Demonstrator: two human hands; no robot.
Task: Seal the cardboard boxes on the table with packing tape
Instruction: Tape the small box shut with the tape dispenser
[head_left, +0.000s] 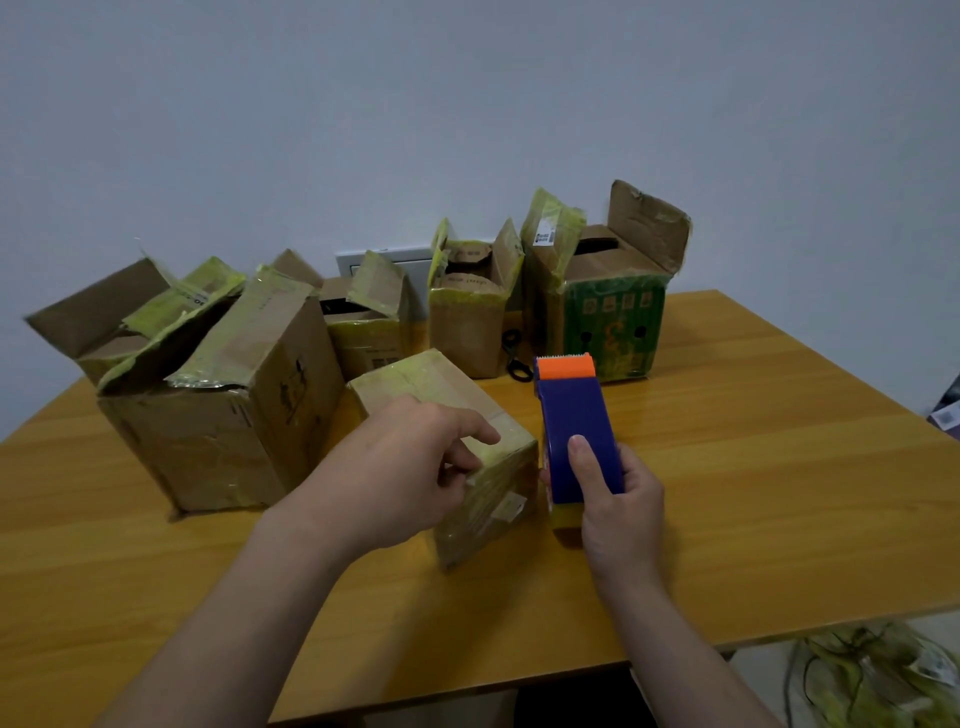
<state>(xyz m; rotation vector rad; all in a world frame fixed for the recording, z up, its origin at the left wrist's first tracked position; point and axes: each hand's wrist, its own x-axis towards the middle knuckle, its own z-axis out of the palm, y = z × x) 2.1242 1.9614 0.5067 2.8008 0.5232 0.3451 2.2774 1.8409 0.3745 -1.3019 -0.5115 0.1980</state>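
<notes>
2 hands (410, 467) (618, 499), 1 dispenser (576, 431), 6 boxes (457, 395).

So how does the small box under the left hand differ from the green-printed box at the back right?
The small box has its flaps shut; the green-printed box stands with its flaps open. The small box is plain brown and lower; the green-printed box is taller, with a green front. The left hand holds the small box; no hand touches the green-printed box. Both are cardboard with yellowish tape, on the table.
</notes>
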